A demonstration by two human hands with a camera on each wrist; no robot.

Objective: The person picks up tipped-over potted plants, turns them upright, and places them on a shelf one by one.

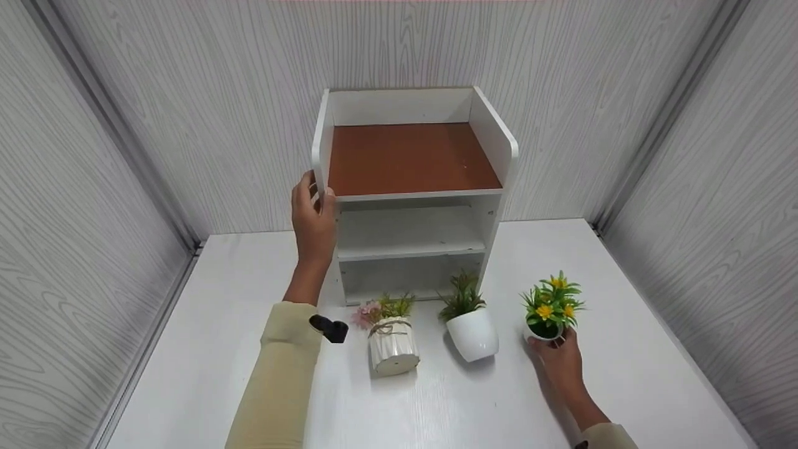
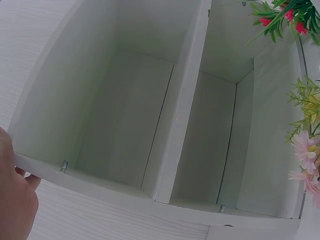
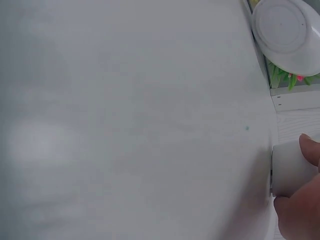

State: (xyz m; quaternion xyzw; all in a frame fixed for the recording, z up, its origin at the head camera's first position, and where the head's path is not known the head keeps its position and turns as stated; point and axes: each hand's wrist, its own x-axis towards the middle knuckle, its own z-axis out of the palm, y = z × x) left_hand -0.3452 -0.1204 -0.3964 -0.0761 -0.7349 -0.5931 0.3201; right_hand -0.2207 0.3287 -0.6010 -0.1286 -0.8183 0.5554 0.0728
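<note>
My left hand (image 1: 313,227) grips the left side panel of a small white shelf unit (image 1: 421,193), thumb on the front edge and fingers behind the panel. In the left wrist view the same hand (image 2: 19,197) holds the panel's edge. At the right, my right hand (image 1: 561,362) holds a small white pot by its sides, with a yellow-flowered artificial plant (image 1: 552,305) rising from it. The right wrist view shows the pot (image 3: 290,170) between thumb and fingers, its base right at the tabletop.
Two more potted plants lie tipped before the shelf: a ribbed white pot with twine (image 1: 394,346) and pink flowers, and a smooth white pot (image 1: 474,337) with green leaves. The shelf's top (image 1: 411,159) is brown. Wood-grain walls (image 1: 268,112) enclose the white table (image 1: 206,349).
</note>
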